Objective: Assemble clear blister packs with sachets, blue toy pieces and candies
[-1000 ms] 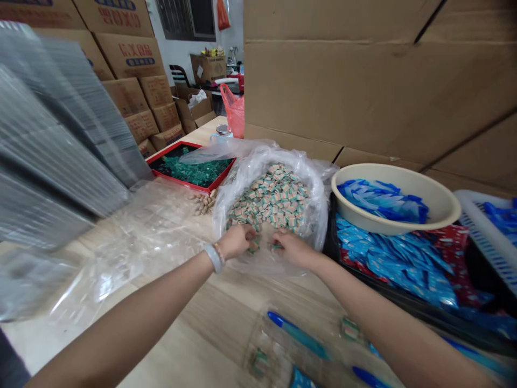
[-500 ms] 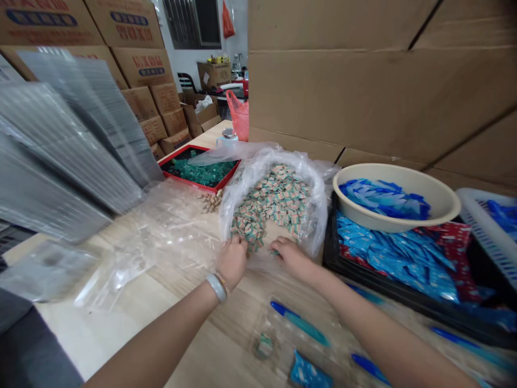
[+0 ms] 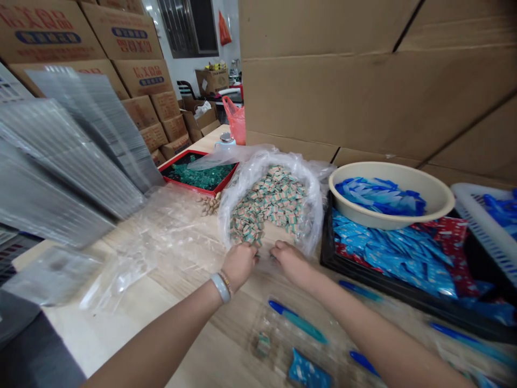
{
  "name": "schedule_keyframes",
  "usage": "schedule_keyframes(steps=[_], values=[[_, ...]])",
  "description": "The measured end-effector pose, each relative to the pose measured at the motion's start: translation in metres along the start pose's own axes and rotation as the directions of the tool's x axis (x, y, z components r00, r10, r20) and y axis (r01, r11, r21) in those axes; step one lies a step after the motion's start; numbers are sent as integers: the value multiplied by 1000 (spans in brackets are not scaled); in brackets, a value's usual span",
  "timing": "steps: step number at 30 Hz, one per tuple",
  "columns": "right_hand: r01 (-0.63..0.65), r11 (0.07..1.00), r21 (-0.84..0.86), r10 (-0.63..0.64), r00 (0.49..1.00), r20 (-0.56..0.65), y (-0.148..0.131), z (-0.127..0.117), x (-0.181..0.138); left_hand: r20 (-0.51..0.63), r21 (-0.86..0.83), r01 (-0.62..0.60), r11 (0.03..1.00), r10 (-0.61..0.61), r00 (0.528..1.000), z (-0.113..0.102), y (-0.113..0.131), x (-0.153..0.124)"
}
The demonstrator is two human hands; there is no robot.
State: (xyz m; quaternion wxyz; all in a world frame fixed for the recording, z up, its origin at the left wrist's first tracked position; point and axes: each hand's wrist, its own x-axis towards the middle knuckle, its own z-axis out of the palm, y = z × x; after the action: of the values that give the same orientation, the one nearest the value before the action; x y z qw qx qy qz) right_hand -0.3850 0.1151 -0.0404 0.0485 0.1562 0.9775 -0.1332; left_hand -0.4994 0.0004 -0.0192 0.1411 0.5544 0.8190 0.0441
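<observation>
Drawing together: hands (image 3: 240, 263) (image 3: 291, 263), hold unclear.

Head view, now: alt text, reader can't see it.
Left hand and right hand, close but apart, at the near edge of an open clear plastic bag of tan-and-green pieces. To the right, a cream basin and a black tray of blue and red packets; behind left, a red-rimmed tray.

Printed cartons (image 3: 147, 75) stacked at left; pink bag (image 3: 237, 123) beside lidded container (image 3: 226, 141), perhaps mug; orange bag (image 3: 224, 30) hanging.

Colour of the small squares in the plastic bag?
The small squares are tan and green; head view.
</observation>
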Motion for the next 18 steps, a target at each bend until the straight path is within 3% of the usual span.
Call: schedule_keyframes(steps=[5, 7, 10, 14, 16, 18], values=[[7, 1000, 13, -6, 1000, -22, 1, 6, 0, -2, -90, 22, 996, -22, 1000, 6, 5, -2], [-15, 999, 37, 16, 999, -30, 1, 6, -1, -81, -200, 18, 980, -35, 996, 4, -2, -3], [-69, 991, 119, 75, 996, -48, -1, 3, 0, -185, -413, 81, 907, -170, 968, -3, -17, 2], [-77, 940, 331, 125, 984, -127, -4, 2, 9, -19, -554, 205, 807, -258, 966, -9, -26, 21], [-91, 901, 424, 156, 980, -120, -7, 4, 15, 50, -502, 232, 833, -240, 969, -7, -24, 28], [-99, 878, 469, 151, 986, -75, -8, 7, 21, 36, -406, 222, 886, -227, 973, -3, -22, 31]])
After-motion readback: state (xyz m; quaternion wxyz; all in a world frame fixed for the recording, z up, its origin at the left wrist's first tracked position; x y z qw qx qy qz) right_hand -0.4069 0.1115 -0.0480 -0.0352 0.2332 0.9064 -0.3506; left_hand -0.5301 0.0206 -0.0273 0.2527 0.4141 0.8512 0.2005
